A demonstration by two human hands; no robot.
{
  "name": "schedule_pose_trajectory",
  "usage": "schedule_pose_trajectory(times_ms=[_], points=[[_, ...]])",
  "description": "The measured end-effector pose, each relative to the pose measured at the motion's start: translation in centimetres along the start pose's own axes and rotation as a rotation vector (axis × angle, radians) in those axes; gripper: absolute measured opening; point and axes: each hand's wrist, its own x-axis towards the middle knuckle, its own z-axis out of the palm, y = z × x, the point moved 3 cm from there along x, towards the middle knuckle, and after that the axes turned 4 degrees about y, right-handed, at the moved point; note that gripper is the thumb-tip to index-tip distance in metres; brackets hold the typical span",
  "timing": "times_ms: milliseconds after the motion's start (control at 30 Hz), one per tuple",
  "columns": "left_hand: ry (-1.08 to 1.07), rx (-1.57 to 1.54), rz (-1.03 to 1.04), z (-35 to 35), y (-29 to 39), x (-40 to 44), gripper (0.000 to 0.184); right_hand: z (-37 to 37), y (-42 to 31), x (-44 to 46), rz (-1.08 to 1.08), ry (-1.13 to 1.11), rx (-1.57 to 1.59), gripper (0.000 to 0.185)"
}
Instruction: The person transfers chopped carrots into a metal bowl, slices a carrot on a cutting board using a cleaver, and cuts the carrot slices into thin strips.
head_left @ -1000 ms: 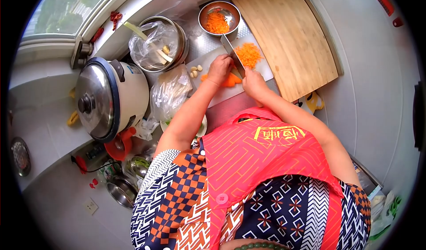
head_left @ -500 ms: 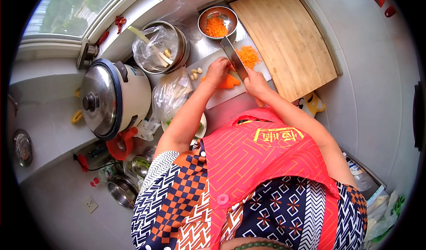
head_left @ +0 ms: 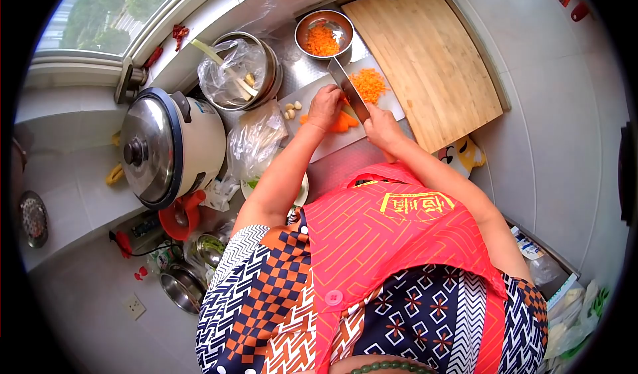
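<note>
My right hand [head_left: 383,129] is closed round the handle of a cleaver [head_left: 349,90], its blade upright over a white cutting board [head_left: 327,145]. Against the blade's left side, my left hand [head_left: 326,106] is bent with its fingers pressed down on carrot. Orange carrot slices [head_left: 343,123] lie below and beside that hand. Chopped carrot [head_left: 368,85] is heaped right of the blade. Several garlic cloves [head_left: 290,111] sit at the board's left. A metal bowl [head_left: 345,28] behind the board holds more chopped carrot.
A large wooden board [head_left: 425,62] lies at the right. At the left stand a pot [head_left: 274,75] with a plastic bag in it and a big cooker [head_left: 199,141]. A plastic-wrapped block [head_left: 256,138] and a plate [head_left: 303,189] are near my left forearm.
Since a second ago the whole view has shifted slightly. The cleaver and both hands stay in nearly the same place on the board.
</note>
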Motion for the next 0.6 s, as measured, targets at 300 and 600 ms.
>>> schedule_pose_trajectory(times_ms=[300, 600], points=[[-0.027, -0.01, 0.005, 0.9, -0.6, 0.2, 0.008, 0.5, 0.3, 0.2, 0.007, 0.003, -0.021, 0.026], [-0.01, -0.017, 0.018, 1.2, -1.0, 0.1, 0.006, 1.1, -0.6, 1.1, -0.026, 0.003, -0.261, 0.02]])
